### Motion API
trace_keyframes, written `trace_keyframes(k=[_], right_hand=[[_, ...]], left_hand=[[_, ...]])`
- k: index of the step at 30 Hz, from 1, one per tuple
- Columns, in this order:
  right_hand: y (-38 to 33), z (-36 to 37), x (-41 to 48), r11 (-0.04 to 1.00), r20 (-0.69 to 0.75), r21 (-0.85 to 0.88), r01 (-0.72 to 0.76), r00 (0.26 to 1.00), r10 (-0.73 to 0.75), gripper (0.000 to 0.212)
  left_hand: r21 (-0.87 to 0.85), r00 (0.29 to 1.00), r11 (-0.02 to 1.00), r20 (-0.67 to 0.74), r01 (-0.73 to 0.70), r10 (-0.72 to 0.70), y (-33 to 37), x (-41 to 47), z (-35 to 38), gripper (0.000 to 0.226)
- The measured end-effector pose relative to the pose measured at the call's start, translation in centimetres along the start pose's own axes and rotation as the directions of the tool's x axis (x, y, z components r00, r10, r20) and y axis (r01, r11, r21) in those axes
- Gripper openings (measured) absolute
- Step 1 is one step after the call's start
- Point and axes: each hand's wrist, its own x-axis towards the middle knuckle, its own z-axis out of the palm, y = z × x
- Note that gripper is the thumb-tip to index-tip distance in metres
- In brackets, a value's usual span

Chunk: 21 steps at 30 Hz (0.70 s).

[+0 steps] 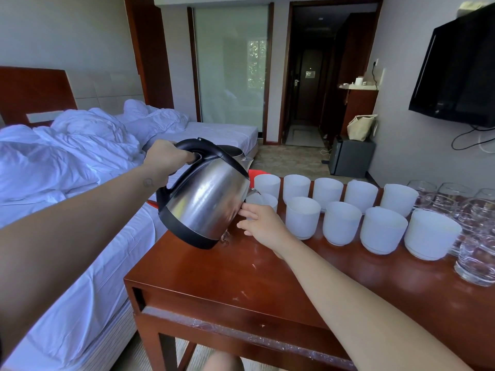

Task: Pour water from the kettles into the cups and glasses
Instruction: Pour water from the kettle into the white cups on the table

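Steel kettle gripped in left hand, tipped over leftmost near-row white cup held by right hand; next, likely levelling off and shifting right to neighbouring cup.

At centre frame the left hand grips the handle of a steel kettle tilted right, its spout over a white cup (any stream is too faint to tell), which the right hand holds on the table, with more cups and glasses ranged rightward.
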Motion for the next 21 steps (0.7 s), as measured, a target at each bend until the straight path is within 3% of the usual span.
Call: trace_keyframes(k=[7,21], right_hand=[[0.01,0.18,-0.01,1.0,-0.002,-0.002,-0.003,1.0,0.003,0.055],[-0.24,0.14,-0.23,0.999,0.007,0.041,0.003,1.0,-0.004,0.057]], left_hand=[[-0.012,1.0,1.0,-0.005,0.006,-0.006,-0.25,-0.01,-0.1,0.025],[-0.021,1.0,1.0,-0.014,0.011,-0.012,-0.4,0.27,-0.2,0.015]])
